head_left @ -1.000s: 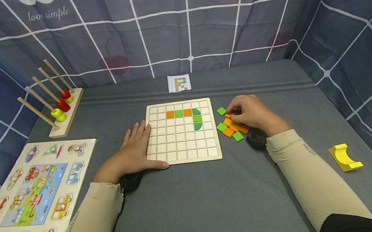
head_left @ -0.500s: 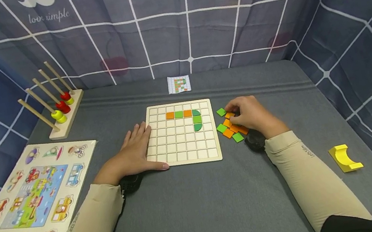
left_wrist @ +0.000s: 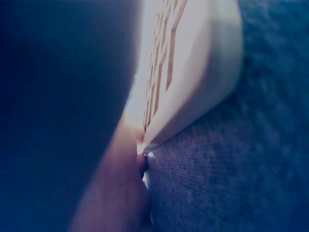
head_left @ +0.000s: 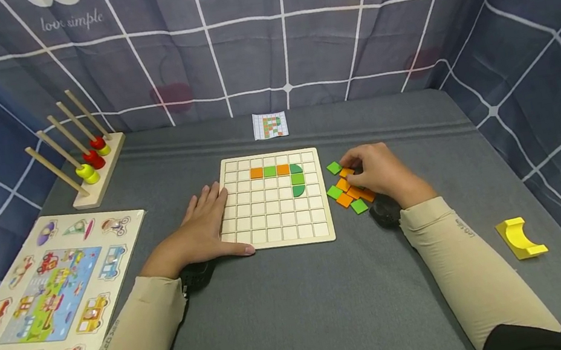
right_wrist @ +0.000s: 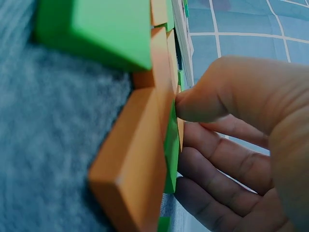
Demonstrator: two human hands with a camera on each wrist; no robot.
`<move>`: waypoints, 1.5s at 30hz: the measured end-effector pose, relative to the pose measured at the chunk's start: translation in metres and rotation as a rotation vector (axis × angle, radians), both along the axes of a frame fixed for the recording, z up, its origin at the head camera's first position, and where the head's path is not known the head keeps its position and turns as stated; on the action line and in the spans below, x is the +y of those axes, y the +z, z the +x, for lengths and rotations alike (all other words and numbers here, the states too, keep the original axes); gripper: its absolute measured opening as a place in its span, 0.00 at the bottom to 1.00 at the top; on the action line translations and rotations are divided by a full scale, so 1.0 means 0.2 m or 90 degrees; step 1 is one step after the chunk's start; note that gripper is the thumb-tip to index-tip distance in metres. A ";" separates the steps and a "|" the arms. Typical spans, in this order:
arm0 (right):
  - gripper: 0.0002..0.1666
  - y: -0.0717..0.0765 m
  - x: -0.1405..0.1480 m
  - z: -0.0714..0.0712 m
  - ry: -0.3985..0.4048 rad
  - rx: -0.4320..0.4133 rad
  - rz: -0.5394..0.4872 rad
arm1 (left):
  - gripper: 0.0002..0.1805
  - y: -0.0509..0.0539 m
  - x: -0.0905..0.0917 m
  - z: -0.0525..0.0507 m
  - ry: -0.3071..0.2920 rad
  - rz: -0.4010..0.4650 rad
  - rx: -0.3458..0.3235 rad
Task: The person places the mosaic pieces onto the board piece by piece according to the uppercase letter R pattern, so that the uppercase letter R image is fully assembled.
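A pale wooden grid board [head_left: 266,223] lies in mid-table in the head view. Set in it are a row of orange and green squares, then a green square [head_left: 297,179] between two dark green rounded pieces. My left hand [head_left: 198,231] rests with spread, straight fingers along the board's left edge, thumb at its near corner. To the board's right, my right hand [head_left: 379,171] bends over a loose heap of orange and green tiles [head_left: 342,184]. Seen from the right wrist, its thumb and fingers pinch an orange tile [right_wrist: 181,133] in the heap. The fingers partly hide it.
Behind the board lies a small pattern card [head_left: 270,126]. A wooden peg stand [head_left: 103,175] with red and yellow rings stands back left. A picture puzzle board [head_left: 120,225] covers the left side. On the right sits a yellow curved block [head_left: 520,238]. Gridded curtains surround the table.
My right hand stays over the tile heap with barely any shift. The left hand and the pieces on the board have not moved.
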State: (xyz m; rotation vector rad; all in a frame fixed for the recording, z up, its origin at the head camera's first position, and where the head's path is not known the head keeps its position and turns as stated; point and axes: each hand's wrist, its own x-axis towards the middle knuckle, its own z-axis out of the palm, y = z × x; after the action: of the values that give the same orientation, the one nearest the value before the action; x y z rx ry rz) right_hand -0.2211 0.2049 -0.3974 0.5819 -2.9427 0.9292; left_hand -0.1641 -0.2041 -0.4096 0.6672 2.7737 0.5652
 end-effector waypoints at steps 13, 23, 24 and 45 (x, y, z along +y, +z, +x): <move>0.16 0.00 -0.01 0.00 -0.001 0.045 0.013 | 0.81 0.00 0.00 0.00 0.000 -0.004 0.002; 0.15 0.00 -0.01 0.01 -0.001 0.048 -0.002 | 0.82 0.01 0.00 0.00 -0.001 -0.008 0.004; 0.15 0.00 -0.01 0.01 -0.002 0.048 -0.002 | 0.82 0.01 0.00 0.00 -0.001 -0.007 0.003; 0.15 0.06 -0.19 0.05 0.079 0.033 -0.041 | 0.81 0.00 0.00 0.00 0.001 0.000 -0.001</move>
State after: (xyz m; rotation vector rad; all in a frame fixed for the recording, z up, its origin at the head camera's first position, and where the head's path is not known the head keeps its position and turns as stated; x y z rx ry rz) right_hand -0.2111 0.1659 -0.3857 0.7816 -2.8473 0.9976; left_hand -0.1635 -0.2037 -0.4086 0.6635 2.7728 0.5665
